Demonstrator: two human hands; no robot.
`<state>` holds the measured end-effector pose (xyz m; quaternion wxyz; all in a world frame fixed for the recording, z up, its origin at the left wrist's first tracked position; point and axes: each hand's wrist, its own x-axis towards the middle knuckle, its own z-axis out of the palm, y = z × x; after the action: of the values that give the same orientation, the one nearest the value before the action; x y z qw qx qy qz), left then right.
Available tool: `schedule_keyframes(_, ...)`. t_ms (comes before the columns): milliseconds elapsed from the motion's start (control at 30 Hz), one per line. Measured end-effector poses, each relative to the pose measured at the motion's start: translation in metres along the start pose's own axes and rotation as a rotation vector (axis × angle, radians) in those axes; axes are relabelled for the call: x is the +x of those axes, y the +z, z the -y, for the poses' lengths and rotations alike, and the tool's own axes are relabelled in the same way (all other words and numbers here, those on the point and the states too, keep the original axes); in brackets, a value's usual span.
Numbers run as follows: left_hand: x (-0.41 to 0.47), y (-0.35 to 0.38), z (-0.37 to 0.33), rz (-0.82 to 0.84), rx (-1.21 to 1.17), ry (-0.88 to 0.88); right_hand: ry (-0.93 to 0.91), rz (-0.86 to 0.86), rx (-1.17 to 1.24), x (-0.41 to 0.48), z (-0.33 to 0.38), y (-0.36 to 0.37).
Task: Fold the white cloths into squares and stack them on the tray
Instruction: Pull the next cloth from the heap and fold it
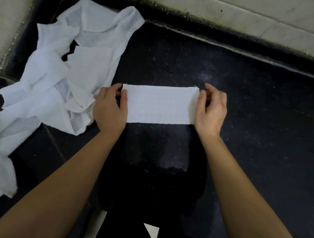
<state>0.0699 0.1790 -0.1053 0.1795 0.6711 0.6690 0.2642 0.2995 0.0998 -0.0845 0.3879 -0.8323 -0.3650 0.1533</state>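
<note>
A white cloth point(159, 104) folded into a long rectangle is stretched between my two hands just above the black counter. My left hand point(110, 108) pinches its left short edge between thumb and fingers. My right hand point(211, 112) pinches its right short edge the same way. A heap of unfolded white cloths point(60, 75) lies crumpled on the counter to the left, running from the back corner down to the lower left edge of the view. No tray is visible.
The black speckled counter point(257, 128) meets a pale tiled wall point(239, 11) at the back and on the left. Its front edge crosses the bottom of the view, with light floor point(151, 231) and dark trouser legs below.
</note>
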Motion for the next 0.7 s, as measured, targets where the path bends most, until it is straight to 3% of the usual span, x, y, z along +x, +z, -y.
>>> schedule_keyframes(100, -0.002, 0.002, 0.000, -0.034, 0.017, 0.043, -0.068, -0.057, 0.138, -0.009, 0.026, 0.008)
schedule_keyframes(267, 0.000, 0.003, 0.001, -0.049, 0.076, 0.109, 0.065, 0.119, 0.578, -0.016, 0.078, 0.063)
schedule_keyframes(433, 0.002, 0.006, 0.004, -0.051, 0.114, 0.123, 0.119, 0.229, 0.587, -0.023, 0.079, 0.085)
schedule_keyframes(700, 0.002, 0.010, 0.007, -0.066, 0.112, 0.149, 0.208, -0.015, 0.571, 0.018, 0.020, 0.024)
